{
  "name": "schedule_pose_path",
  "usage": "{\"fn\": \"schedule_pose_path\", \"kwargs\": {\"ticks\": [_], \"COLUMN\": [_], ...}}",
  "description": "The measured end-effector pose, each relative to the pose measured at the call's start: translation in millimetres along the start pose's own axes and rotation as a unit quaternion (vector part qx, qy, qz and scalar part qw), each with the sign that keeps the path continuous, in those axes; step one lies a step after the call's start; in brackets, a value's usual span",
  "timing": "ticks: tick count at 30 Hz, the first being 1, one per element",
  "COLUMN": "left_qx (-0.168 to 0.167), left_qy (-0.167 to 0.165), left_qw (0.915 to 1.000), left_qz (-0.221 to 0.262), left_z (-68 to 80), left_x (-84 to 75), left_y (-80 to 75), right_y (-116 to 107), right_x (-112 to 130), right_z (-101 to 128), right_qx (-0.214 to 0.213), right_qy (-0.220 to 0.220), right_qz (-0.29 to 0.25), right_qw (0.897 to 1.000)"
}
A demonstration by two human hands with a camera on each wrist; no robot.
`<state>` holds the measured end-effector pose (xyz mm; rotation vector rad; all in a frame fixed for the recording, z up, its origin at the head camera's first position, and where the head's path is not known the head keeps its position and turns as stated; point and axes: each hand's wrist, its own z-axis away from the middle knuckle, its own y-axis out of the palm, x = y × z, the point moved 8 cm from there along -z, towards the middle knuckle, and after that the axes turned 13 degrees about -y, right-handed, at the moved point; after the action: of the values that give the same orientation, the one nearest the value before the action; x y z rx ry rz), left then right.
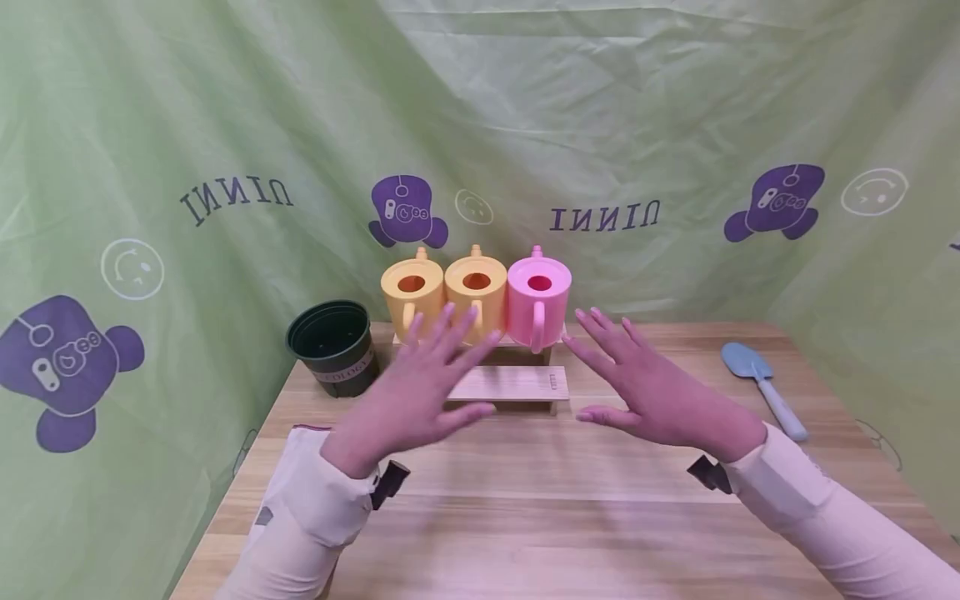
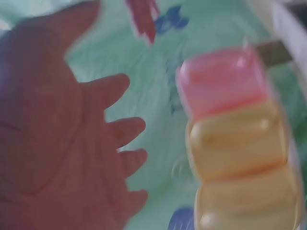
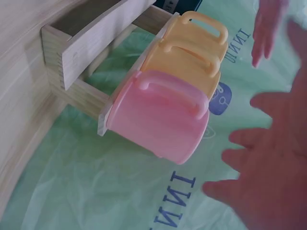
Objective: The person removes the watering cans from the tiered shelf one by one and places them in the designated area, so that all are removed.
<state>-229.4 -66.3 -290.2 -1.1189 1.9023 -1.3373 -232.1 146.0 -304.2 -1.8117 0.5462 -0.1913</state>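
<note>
Both hands hovered spread before the row of three toy watering cans.

The left hand (image 1: 420, 392) and right hand (image 1: 652, 387) were held flat with fingers fanned, gripping nothing, just short of the cans on the upper step of a small wooden stand (image 1: 510, 385). Two yellow watering cans (image 1: 442, 292) stood side by side, touching, with the pink watering can (image 1: 538, 292) at the right end, all handles turned near, likely for an easy grab. A dark flower pot (image 1: 332, 343) sat left of the stand; a blue trowel (image 1: 761, 383) lay well apart at the right. All rested on a light wooden table (image 1: 525, 508), ringed by a green printed backdrop (image 1: 225, 125).
</note>
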Motion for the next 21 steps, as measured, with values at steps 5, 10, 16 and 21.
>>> {"fn": "schedule_pose_path", "kwargs": {"ticks": [5, 10, 16, 21], "left_qx": [-0.089, -0.096, -0.051, 0.007], "left_qy": [-0.058, -0.178, -0.369, -0.452], "left_qw": [0.9929, 0.9737, 0.9136, 0.8689], "left_qz": [0.055, 0.106, 0.164, 0.201], "left_z": [7.8, 25.1, 49.9, 64.3], "left_x": [32.2, 66.4, 121.1, 145.7], "left_y": [-27.0, 0.2, 74.4, 122.2], "right_y": [-22, -26, -5, 18], "right_x": [2, -5, -37, -55], "right_z": [-2, 2, 13, 20], "right_qx": [-0.104, -0.153, -0.179, -0.227], "right_qy": [-0.036, -0.023, 0.086, 0.152], "right_qz": [0.008, -0.007, -0.082, -0.122], "right_qw": [0.994, 0.988, 0.977, 0.954]}}
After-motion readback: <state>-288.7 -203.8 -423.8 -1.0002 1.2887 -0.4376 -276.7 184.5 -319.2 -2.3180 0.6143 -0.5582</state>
